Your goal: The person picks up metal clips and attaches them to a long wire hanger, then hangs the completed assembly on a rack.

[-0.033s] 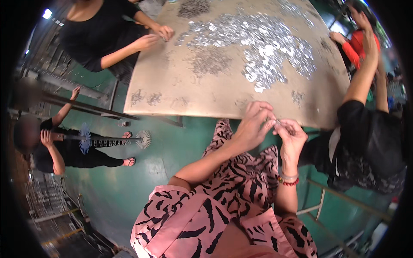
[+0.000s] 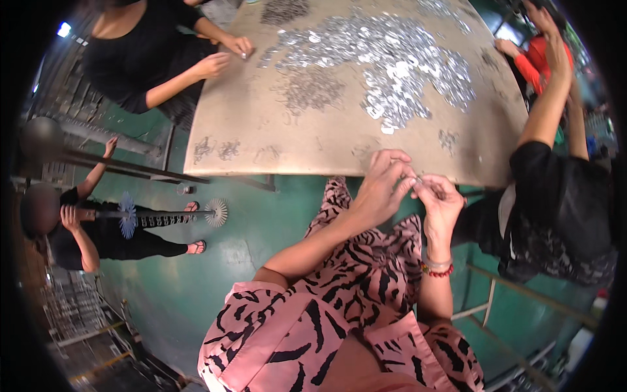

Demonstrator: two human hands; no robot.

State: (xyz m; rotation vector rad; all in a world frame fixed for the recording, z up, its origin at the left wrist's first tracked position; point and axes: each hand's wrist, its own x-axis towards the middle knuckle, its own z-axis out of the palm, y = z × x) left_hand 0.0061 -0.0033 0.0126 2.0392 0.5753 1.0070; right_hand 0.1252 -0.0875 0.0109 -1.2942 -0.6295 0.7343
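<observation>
My left hand [image 2: 382, 189] and my right hand [image 2: 439, 204] meet fingertip to fingertip just off the near edge of the table. Between them is a small greyish metal piece [image 2: 418, 178], pinched by the thumb and fingers of each hand; its exact kind is too small to make out. On the brown tabletop [image 2: 261, 124] beyond lies a wide heap of shiny flat metal pieces [image 2: 398, 72]. Left of that heap is a pile of thin wire-like pieces [image 2: 310, 90]. Smaller dark clusters [image 2: 228, 149] lie toward the near left corner.
A person in black [image 2: 140, 59] works with small parts at the table's left side. Close on my right sits another person in black [image 2: 555, 202], arm raised. Someone in red [image 2: 539, 59] is at the far right. Left on the green floor stands a bar with round brush-like discs [image 2: 127, 214].
The whole view has shifted slightly. Both of my hands keep their pinch, with only a small shift of the fingers. The left-side person's hands have moved slightly.
</observation>
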